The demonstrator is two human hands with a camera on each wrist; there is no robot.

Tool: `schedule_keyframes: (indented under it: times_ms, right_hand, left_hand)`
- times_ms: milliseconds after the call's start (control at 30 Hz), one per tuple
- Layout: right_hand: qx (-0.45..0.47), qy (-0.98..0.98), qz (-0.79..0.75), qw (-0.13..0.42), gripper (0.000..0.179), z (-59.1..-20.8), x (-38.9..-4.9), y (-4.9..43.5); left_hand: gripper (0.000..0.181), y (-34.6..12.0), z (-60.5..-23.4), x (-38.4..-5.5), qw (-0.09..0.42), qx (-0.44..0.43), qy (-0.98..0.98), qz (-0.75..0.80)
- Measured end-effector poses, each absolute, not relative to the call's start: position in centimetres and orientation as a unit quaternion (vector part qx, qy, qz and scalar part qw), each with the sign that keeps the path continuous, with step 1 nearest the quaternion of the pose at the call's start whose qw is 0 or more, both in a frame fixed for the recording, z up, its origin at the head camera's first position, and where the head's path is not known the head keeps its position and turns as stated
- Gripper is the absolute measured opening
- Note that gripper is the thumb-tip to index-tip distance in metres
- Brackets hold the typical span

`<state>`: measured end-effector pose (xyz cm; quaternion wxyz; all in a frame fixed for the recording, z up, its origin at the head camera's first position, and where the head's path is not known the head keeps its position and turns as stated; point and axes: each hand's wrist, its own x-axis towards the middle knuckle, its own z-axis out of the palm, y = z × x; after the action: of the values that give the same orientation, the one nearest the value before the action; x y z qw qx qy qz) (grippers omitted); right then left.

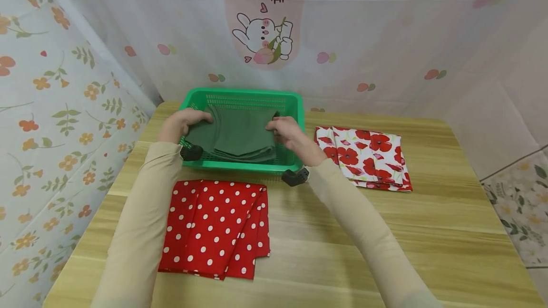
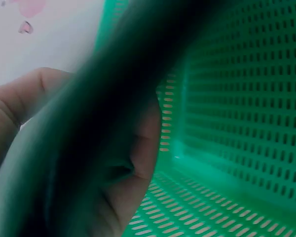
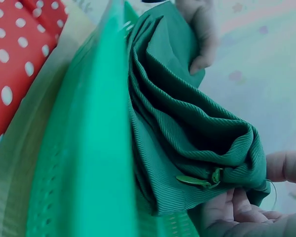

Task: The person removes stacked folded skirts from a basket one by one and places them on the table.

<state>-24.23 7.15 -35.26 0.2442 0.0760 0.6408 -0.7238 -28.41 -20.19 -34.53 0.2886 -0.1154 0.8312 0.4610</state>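
A folded dark green cloth (image 1: 245, 129) is held over the inside of a green plastic basket (image 1: 239, 167). My left hand (image 1: 183, 121) grips its left end, thumb on one face and fingers on the other, as the left wrist view shows. At the opposite end my right hand (image 1: 292, 136) pinches the edge between thumb and fingers. In the right wrist view the stacked folds face the camera, and a small zipper pull (image 3: 193, 181) hangs near the right fingers. Whether the cloth's underside touches the basket floor, I cannot tell.
In front of the basket lies a folded red cloth with white dots (image 1: 218, 225), partly behind the left sleeve. A folded white cloth with red flowers (image 1: 368, 156) is right of the basket on the wooden table (image 1: 428, 232). Printed curtains (image 1: 364, 37) hang behind.
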Motion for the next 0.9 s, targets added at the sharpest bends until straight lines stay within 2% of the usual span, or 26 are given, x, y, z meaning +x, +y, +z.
schedule_keyframes:
  times_ms: [100,167,333,400,800,900]
  right_hand:
    - [0.072,0.628,-0.735,0.245,0.062,-35.0,-24.5,7.4]
    - [0.066,0.620,-0.743,0.244,0.062,-35.0,-24.6,7.6]
    - [0.055,0.612,-0.751,0.243,0.065,-34.8,-24.6,8.0]
    - [0.052,0.610,-0.753,0.244,0.065,-34.7,-24.5,8.1]
    - [0.031,0.599,-0.760,0.249,0.065,-34.1,-23.2,9.4]
    - [0.025,0.604,-0.757,0.248,0.065,-34.1,-22.8,9.8]
  left_hand:
    - [0.076,-20.4,-33.8,-28.1,0.287,-0.113,0.824,0.476]
    - [0.071,-20.4,-33.5,-27.8,0.285,-0.114,0.816,0.490]
    - [0.035,-20.3,-32.7,-26.9,0.273,-0.118,0.795,0.529]
    - [0.026,-20.3,-32.4,-26.5,0.271,-0.116,0.785,0.544]
    - [0.024,-19.6,-31.5,-24.4,0.250,-0.102,0.761,0.589]
    - [0.016,-19.3,-31.4,-23.7,0.245,-0.097,0.749,0.608]
